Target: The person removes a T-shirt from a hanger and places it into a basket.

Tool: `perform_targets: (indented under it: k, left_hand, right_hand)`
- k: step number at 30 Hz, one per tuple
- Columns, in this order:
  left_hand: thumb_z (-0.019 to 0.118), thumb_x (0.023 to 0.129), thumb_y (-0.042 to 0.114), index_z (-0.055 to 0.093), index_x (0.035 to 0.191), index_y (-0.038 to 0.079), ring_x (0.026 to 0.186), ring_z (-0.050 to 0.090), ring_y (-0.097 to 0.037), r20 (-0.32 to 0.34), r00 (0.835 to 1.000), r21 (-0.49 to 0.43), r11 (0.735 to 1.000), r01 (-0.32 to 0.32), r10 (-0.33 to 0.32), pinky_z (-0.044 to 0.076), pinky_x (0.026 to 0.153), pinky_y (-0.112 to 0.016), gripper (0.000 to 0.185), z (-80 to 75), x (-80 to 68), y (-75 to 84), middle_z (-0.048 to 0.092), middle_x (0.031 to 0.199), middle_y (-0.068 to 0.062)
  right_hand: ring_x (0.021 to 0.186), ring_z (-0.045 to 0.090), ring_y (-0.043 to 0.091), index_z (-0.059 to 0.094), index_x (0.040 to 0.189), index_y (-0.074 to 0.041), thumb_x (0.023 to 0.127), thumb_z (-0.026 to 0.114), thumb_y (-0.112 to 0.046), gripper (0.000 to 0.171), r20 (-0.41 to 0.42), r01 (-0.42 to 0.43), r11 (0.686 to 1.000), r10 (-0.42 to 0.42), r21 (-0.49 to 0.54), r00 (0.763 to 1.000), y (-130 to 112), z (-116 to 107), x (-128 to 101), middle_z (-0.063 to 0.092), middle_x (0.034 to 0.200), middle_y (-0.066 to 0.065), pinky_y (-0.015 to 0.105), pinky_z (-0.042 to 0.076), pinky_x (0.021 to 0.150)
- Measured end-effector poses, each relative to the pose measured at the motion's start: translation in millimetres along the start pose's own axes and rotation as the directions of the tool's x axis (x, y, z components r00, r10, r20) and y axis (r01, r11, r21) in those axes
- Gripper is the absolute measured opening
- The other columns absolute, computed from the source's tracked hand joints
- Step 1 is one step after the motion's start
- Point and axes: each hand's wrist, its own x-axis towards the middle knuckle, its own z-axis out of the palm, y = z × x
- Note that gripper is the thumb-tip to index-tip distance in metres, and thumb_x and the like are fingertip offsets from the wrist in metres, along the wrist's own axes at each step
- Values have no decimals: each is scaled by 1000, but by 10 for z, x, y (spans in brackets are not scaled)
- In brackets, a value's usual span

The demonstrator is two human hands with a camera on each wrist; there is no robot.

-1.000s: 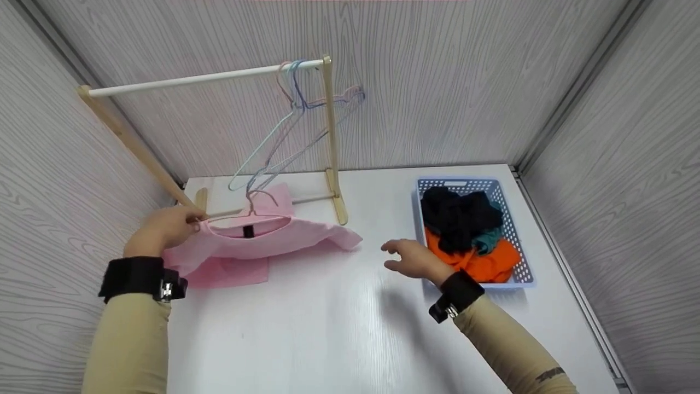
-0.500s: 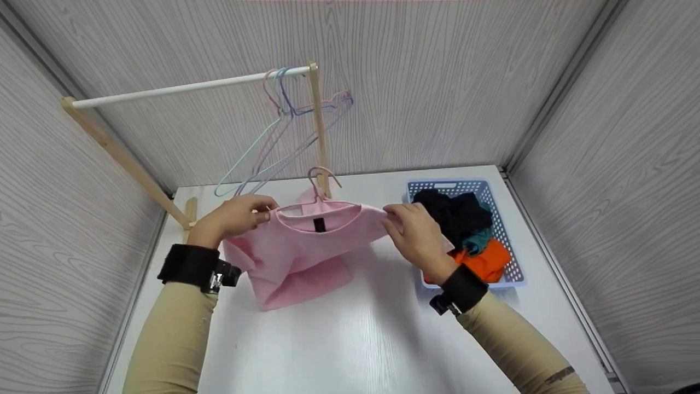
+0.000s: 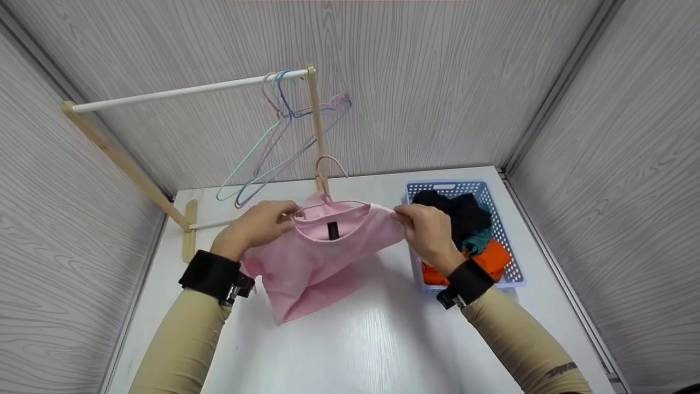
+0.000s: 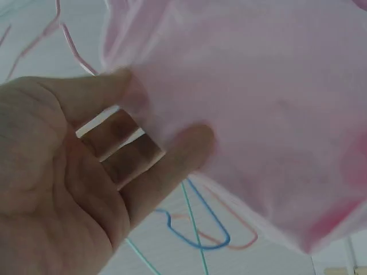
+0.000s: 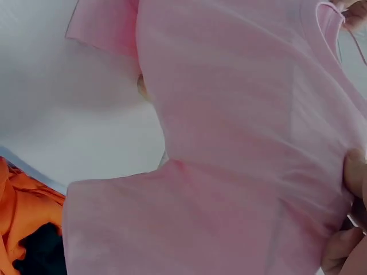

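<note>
Between both hands a pink T-shirt [image 3: 347,246] is spread over the table, a black label [image 3: 333,230] showing inside its neckline. A pink clothes hanger [image 3: 326,189] sits inside it, the hook standing up out of the neck and the arms mostly hidden by the cloth. My left hand [image 3: 260,224] pinches the T-shirt at the left shoulder beside the neckline; the left wrist view shows thumb and fingers [image 4: 183,152] on the cloth edge. With thumb and fingers my right hand [image 3: 432,232] pinches the right shoulder. The shirt's lower part hangs toward me.
A rack with a white bar [image 3: 175,93] and wooden posts [image 3: 117,156] stands at back left. Several wire hangers [image 3: 249,155] hang from its right end. At right, a blue basket [image 3: 517,284] holds black [image 3: 470,210], teal [image 3: 477,241] and orange [image 3: 495,258] clothes.
The left hand has brought the T-shirt and hanger rightward from the rack's foot. My right hand, previously free, has taken hold of the right shoulder. The hanger hook has risen slightly.
</note>
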Motion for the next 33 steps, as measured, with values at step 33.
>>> perform_targets:
  k: [33]
  left_hand:
    - [50, 100, 11, 63, 108, 4, 102, 65, -32, -54, 998, 66, 998, -13, 17, 49, 94, -49, 17, 38, -201, -162, 70, 102, -13]
  right_hand:
    - [78, 71, 22, 75, 101, -5, 88, 69, -9, 15, 198, -92, 985, 62, 148, 978, 498, -114, -128, 75, 96, 12, 36, 60, 73]
